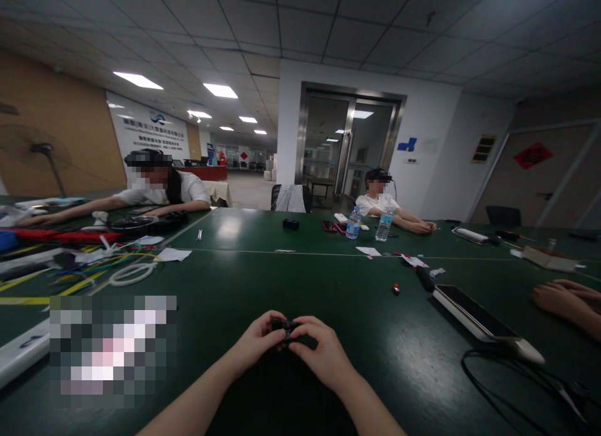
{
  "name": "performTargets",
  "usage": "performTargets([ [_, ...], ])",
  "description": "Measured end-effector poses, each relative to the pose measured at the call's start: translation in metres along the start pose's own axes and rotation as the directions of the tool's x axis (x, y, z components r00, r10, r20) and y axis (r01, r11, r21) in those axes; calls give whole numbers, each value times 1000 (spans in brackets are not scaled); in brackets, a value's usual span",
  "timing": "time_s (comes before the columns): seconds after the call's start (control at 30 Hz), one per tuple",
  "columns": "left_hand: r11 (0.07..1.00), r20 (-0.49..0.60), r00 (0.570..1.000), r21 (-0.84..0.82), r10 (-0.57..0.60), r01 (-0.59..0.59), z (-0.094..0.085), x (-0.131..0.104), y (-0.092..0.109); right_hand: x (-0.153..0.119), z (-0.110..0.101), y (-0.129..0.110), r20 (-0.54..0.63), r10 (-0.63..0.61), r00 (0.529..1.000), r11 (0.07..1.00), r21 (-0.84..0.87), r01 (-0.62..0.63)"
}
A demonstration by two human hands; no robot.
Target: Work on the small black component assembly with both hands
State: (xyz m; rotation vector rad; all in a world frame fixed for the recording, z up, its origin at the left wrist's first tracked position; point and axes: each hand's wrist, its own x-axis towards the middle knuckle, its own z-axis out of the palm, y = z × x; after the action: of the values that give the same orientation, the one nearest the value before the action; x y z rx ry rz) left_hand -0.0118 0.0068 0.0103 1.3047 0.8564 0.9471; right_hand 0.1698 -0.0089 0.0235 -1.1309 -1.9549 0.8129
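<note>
A small black object (287,328) is held between my two hands, just above the dark green table (244,285) near its front edge. My left hand (260,340) grips it from the left, thumb and fingers pinched on it. From the right, my right hand (320,347) holds the same object with its fingertips, the thumb and index finger curved round a gap. The object's exact shape is too small and dark to make out.
Cables (132,274) and tools clutter the left. A white device with a dark screen (476,314) lies right, near a small red item (395,289). Two bottles (384,225) stand further back. Two people sit across the table; another person's hands (563,301) rest at the right edge.
</note>
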Motion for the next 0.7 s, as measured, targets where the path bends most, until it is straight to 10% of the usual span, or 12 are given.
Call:
performTargets([
  [0.7,999,10,1000,36,19,-20,-1,-2,2,0,-1,-5,22,16,1000,1000,17,-16],
])
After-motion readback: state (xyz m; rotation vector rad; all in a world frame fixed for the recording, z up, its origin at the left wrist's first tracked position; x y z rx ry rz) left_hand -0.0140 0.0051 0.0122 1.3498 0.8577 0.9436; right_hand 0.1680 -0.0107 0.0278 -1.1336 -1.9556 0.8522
